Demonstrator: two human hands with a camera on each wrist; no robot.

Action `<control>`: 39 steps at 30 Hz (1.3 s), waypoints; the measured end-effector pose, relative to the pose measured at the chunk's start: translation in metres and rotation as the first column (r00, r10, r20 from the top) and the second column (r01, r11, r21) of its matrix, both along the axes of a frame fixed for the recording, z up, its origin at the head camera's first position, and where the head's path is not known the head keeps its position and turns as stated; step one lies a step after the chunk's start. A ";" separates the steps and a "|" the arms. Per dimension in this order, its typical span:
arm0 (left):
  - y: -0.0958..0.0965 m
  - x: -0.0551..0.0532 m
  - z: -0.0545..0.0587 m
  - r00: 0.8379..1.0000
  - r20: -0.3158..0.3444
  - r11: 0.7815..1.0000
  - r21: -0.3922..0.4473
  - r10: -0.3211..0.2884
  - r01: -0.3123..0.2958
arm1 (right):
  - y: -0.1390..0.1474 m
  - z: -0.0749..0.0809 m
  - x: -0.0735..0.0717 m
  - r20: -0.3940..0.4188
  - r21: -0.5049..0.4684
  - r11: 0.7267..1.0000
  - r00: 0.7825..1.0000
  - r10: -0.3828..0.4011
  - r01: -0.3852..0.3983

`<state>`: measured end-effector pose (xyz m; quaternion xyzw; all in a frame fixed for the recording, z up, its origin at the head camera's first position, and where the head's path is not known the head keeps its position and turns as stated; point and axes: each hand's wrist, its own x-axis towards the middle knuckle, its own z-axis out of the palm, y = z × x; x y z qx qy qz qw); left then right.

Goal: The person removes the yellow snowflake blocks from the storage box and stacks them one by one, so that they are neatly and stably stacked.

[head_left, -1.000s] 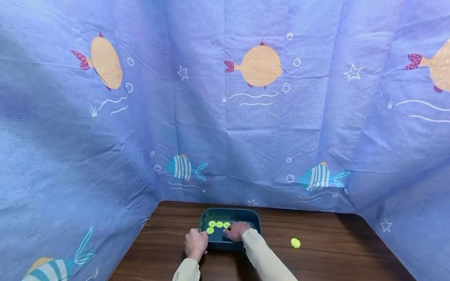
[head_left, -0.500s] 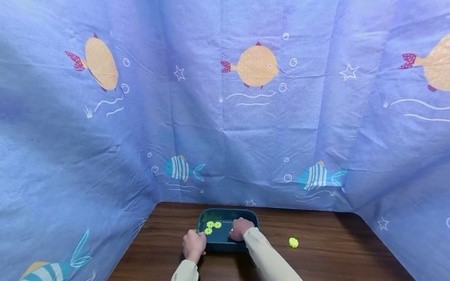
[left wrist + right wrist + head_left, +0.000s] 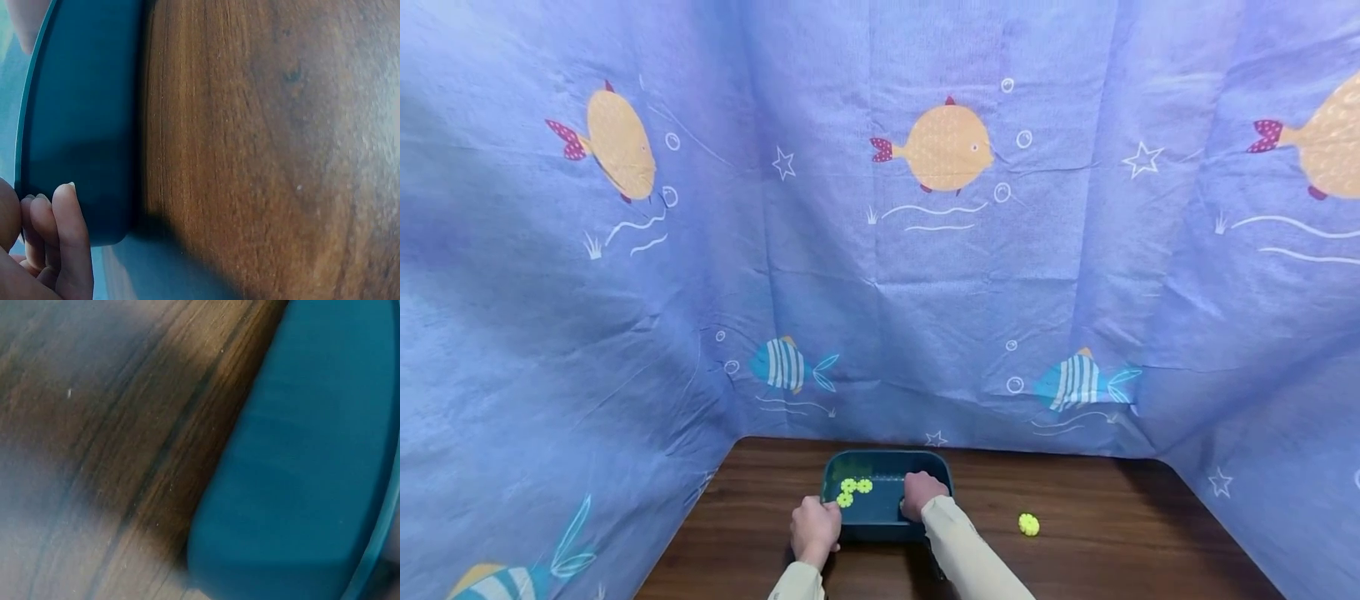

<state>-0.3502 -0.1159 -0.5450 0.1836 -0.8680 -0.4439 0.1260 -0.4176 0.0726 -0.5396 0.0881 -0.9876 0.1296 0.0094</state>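
Note:
A dark teal plastic bin (image 3: pixel 880 532) with rounded corners stands on the table. Its front left corner is in the grip of my left hand (image 3: pixel 815 529); in the left wrist view, curled fingers (image 3: pixel 70 231) lie against the outer wall (image 3: pixel 87 112) with the thumb by the rim. Inside the bin at the left lie three yellow flower-shaped pieces (image 3: pixel 848 485), close together. My right hand (image 3: pixel 922 496) reaches over the rim into the bin's right half, knuckles up. Its fingertips are hidden, and I cannot tell whether a piece is between them.
Another yellow flower-shaped piece (image 3: pixel 1028 524) lies on the brown wood-grain table (image 3: pixel 1097 533), to the right of the bin. A blue fish-print cloth (image 3: pixel 880 317) hangs behind the table and along both sides.
A fourth yellow piece in the bin went rightward with my right hand and is now out of sight. The right hand has shifted right; the left keeps its grip on the bin.

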 end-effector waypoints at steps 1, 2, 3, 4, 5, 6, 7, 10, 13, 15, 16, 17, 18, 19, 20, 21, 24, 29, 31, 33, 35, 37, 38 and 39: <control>0.000 0.000 -0.001 1.000 0.004 1.000 0.003 -0.001 0.001 | 0.000 0.001 0.003 -0.005 -0.003 1.000 1.000 -0.004 0.004; 0.001 0.001 -0.002 1.000 0.007 1.000 0.007 0.000 0.000 | 0.000 0.002 0.006 -0.014 -0.005 1.000 1.000 -0.008 0.007; 0.001 0.001 -0.003 1.000 0.006 1.000 0.010 0.001 -0.001 | -0.001 0.004 0.008 -0.016 -0.011 1.000 1.000 -0.012 0.012; 0.001 0.001 -0.003 1.000 0.005 1.000 0.012 0.002 -0.002 | -0.001 0.007 0.011 -0.013 -0.019 1.000 1.000 -0.014 0.014; 0.002 0.001 -0.003 1.000 0.003 1.000 0.012 0.004 -0.004 | -0.001 0.010 0.013 -0.012 -0.027 0.999 1.000 -0.017 0.017; 0.002 0.001 -0.003 1.000 0.002 1.000 0.015 0.004 -0.004 | -0.001 0.011 0.014 -0.004 -0.037 0.999 1.000 -0.022 0.022; 0.002 0.001 -0.003 1.000 -0.001 1.000 0.015 0.004 -0.004 | -0.001 0.012 0.015 0.007 -0.046 0.999 1.000 -0.027 0.027; 0.002 0.002 -0.004 1.000 -0.002 1.000 0.011 0.005 -0.005 | 0.000 0.012 0.017 0.031 -0.059 0.998 0.999 -0.037 0.038; 0.002 0.003 -0.004 1.000 0.008 1.000 0.007 0.004 -0.004 | 0.002 0.011 0.016 0.040 -0.060 0.997 0.998 -0.043 0.046; 0.002 0.003 -0.003 1.000 0.013 1.000 0.008 0.002 -0.002 | 0.003 0.010 0.016 0.043 -0.064 0.997 0.998 -0.038 0.041; 0.002 0.002 -0.003 1.000 0.015 1.000 0.010 0.002 -0.002 | 0.004 0.011 0.015 0.043 -0.068 0.997 0.999 -0.031 0.034; 0.001 0.002 -0.002 1.000 0.012 1.000 0.008 -0.002 0.002 | 0.005 0.012 0.015 0.040 -0.071 0.997 0.999 -0.025 0.027; 0.001 0.002 -0.001 1.000 0.008 1.000 0.008 -0.004 0.004 | 0.006 0.012 0.014 0.038 -0.071 0.997 0.999 -0.013 0.016; 0.000 0.002 0.000 1.000 0.004 1.000 0.008 -0.004 0.004 | 0.007 0.013 0.014 0.033 -0.068 0.998 0.999 -0.002 0.004; 0.000 0.001 0.000 1.000 0.001 1.000 0.009 -0.005 0.005 | 0.008 0.015 0.014 0.031 -0.064 0.998 0.999 0.006 -0.004; -0.001 0.001 0.001 1.000 -0.002 1.000 0.011 -0.006 0.006 | 0.009 0.016 0.014 0.027 -0.060 0.998 1.000 0.015 -0.014; -0.002 0.000 0.004 1.000 -0.012 1.000 0.010 -0.011 0.011 | 0.013 0.020 0.014 0.020 -0.054 0.997 0.998 0.052 -0.051; -0.003 0.000 0.006 1.000 -0.011 1.000 -0.003 -0.010 0.010 | 0.024 0.023 0.015 -0.014 -0.134 0.976 0.986 0.168 -0.169; -0.003 0.000 0.006 1.000 -0.010 1.000 -0.008 -0.014 0.014 | 0.029 0.021 0.014 -0.039 -0.185 0.959 0.977 0.210 -0.213; -0.002 0.000 0.005 1.000 -0.009 1.000 -0.009 -0.018 0.018 | 0.035 0.020 0.012 -0.066 -0.251 0.937 0.970 0.235 -0.244; -0.001 0.001 0.005 1.000 -0.008 1.000 -0.007 -0.022 0.022 | 0.040 0.020 0.010 -0.083 -0.325 0.909 0.966 0.246 -0.260; -0.001 0.001 0.004 1.000 -0.004 1.000 -0.003 -0.020 0.020 | 0.046 0.024 0.008 -0.091 -0.401 0.877 0.964 0.249 -0.264; -0.001 0.001 0.004 1.000 -0.001 1.000 0.000 -0.015 0.015 | 0.050 0.027 0.007 -0.091 -0.442 0.856 0.963 0.254 -0.268; -0.001 0.001 0.004 1.000 0.000 1.000 0.002 -0.012 0.012 | 0.054 0.031 0.006 -0.079 -0.484 0.836 0.964 0.254 -0.260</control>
